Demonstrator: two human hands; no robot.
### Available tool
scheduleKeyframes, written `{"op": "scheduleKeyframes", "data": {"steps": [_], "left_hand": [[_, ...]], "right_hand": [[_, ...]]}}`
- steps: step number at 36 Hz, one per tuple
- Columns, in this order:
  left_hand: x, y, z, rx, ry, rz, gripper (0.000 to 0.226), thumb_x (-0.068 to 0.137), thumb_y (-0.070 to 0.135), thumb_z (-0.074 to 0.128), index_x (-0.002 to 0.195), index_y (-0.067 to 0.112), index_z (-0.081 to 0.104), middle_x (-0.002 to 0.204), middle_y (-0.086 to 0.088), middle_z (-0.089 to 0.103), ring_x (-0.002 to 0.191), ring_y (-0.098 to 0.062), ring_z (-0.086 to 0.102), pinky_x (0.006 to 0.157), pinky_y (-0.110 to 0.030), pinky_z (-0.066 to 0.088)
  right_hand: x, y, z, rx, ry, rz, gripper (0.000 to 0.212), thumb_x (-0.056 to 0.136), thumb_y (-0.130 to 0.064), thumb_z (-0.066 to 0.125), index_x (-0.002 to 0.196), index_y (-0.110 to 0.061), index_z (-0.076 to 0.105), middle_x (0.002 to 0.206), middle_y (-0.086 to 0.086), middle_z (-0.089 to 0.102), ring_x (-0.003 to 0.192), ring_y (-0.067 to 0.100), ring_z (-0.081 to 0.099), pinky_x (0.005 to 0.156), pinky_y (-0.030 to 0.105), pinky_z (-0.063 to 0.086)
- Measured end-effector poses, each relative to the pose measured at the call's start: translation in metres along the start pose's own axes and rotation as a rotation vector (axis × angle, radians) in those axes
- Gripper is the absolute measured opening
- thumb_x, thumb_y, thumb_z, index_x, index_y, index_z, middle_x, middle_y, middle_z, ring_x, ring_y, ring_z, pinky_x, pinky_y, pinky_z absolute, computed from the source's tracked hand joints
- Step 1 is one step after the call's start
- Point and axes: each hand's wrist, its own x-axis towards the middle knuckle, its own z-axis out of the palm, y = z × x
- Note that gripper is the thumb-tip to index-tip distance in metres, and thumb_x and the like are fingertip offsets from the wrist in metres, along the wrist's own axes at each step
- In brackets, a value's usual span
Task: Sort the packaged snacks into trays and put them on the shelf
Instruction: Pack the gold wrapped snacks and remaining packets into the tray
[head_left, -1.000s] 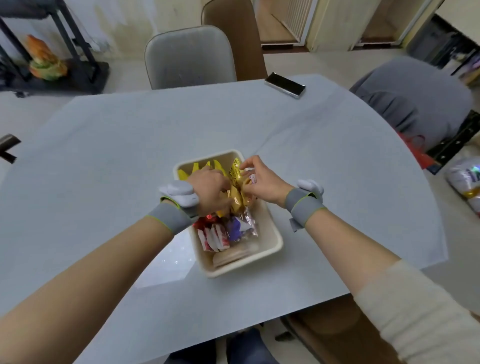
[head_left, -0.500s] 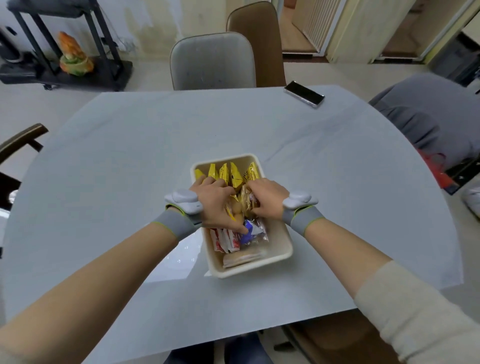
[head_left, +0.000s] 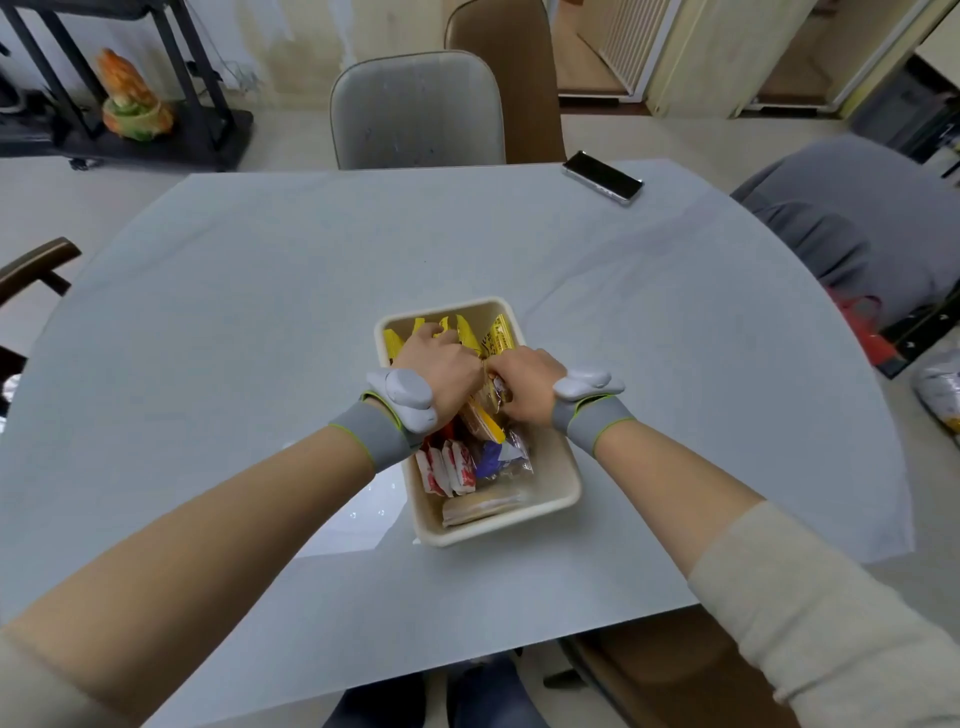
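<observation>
Going left to right: left hand (head_left: 441, 371) is down in the far half of the cream tray (head_left: 563, 470), fingers curled over the upright yellow packets (head_left: 470, 332); can't really tell if it's gripping one or just pushing them back; right hand (head_left: 524, 387) is right beside it, fingers bent in, pinching a clear-wrapped snack (head_left: 492, 400) between the two hands; that packet runs lengthwise along the tray, slanting toward me; the right hand is the nearer one, so I'd guess it slots it in; red-and-white packets (head_left: 449, 467) sit in the near half.
</observation>
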Motion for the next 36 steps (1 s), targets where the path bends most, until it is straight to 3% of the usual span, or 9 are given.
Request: {"op": "scheduleKeyframes", "data": {"steps": [5,13,16,19,23,26,30,33,36], "left_hand": [[0.003,-0.009,-0.006,0.006,0.08,-0.038,0.018,0.088,0.018,0.05,0.091,0.022,0.068,0.101,0.005,0.067,0.101,-0.022,0.053,0.09,-0.033,0.036],[0.012,-0.012,0.002,-0.232,-0.133,-0.175,0.024,0.074,0.002,0.05,0.059,0.019,0.042,0.074,-0.005,0.056,0.069,-0.029,0.049,0.069,-0.03,0.03],[0.018,-0.017,0.011,-0.286,-0.194,-0.18,0.018,0.068,0.001,0.05,0.059,0.017,0.047,0.072,-0.007,0.06,0.066,-0.031,0.053,0.065,-0.029,0.042],[0.021,-0.022,0.011,-0.331,-0.223,-0.171,0.021,0.07,0.003,0.05,0.07,0.021,0.061,0.082,-0.006,0.065,0.086,-0.036,0.063,0.076,-0.033,0.054],[0.013,-0.035,0.004,-0.631,-0.161,-0.17,0.043,0.082,0.0,0.051,0.114,0.023,0.069,0.121,0.002,0.065,0.12,-0.019,0.055,0.099,-0.026,0.042],[-0.001,-0.05,-0.006,-0.923,0.064,-0.318,0.047,0.082,-0.003,0.044,0.116,0.017,0.068,0.121,0.0,0.066,0.117,-0.016,0.057,0.099,-0.023,0.042],[-0.02,-0.055,0.005,-1.211,0.329,-0.658,0.035,0.084,0.001,0.046,0.107,0.014,0.07,0.109,-0.004,0.07,0.104,-0.019,0.062,0.089,-0.023,0.045],[-0.032,-0.055,0.036,-1.377,0.307,-0.908,0.031,0.089,0.007,0.043,0.114,0.011,0.061,0.114,-0.009,0.064,0.106,-0.026,0.059,0.087,-0.029,0.046],[-0.043,-0.051,0.058,-1.586,0.139,-1.058,0.032,0.09,0.008,0.041,0.121,0.008,0.051,0.119,-0.018,0.057,0.104,-0.032,0.059,0.092,-0.042,0.051]], "right_hand": [[-0.002,0.001,-0.003,-0.02,-0.003,0.024,0.027,0.076,-0.019,0.064,0.101,-0.019,0.054,0.105,0.005,0.063,0.104,0.029,0.055,0.082,0.033,0.036],[-0.001,-0.008,0.002,0.033,-0.003,0.073,0.022,0.079,-0.021,0.062,0.101,-0.021,0.056,0.102,0.002,0.065,0.102,0.028,0.058,0.085,0.033,0.035],[0.0,-0.014,0.005,-0.004,-0.035,0.067,0.017,0.083,-0.018,0.058,0.1,-0.019,0.057,0.103,0.005,0.064,0.103,0.029,0.056,0.085,0.032,0.036],[-0.001,-0.011,0.004,0.037,-0.023,0.074,0.015,0.083,-0.02,0.061,0.098,-0.019,0.057,0.103,0.006,0.065,0.102,0.03,0.058,0.08,0.03,0.037],[-0.013,-0.002,0.0,0.168,-0.025,0.08,0.035,0.08,-0.018,0.065,0.114,-0.018,0.059,0.111,0.008,0.065,0.105,0.03,0.057,0.083,0.033,0.046],[-0.023,0.002,-0.009,0.337,0.062,0.148,0.044,0.081,-0.011,0.062,0.124,-0.014,0.055,0.119,0.011,0.059,0.111,0.03,0.054,0.091,0.037,0.046],[-0.036,0.003,-0.011,0.446,0.15,0.413,0.041,0.091,-0.019,0.055,0.13,-0.006,0.048,0.126,0.016,0.055,0.114,0.033,0.052,0.093,0.035,0.041],[-0.048,-0.002,-0.005,0.471,0.033,0.567,0.04,0.095,-0.021,0.05,0.131,-0.003,0.046,0.13,0.017,0.055,0.119,0.033,0.05,0.093,0.032,0.038],[-0.06,-0.009,0.004,0.494,-0.055,0.632,0.035,0.097,-0.021,0.047,0.125,0.0,0.05,0.13,0.019,0.053,0.119,0.034,0.05,0.091,0.032,0.038]]}}
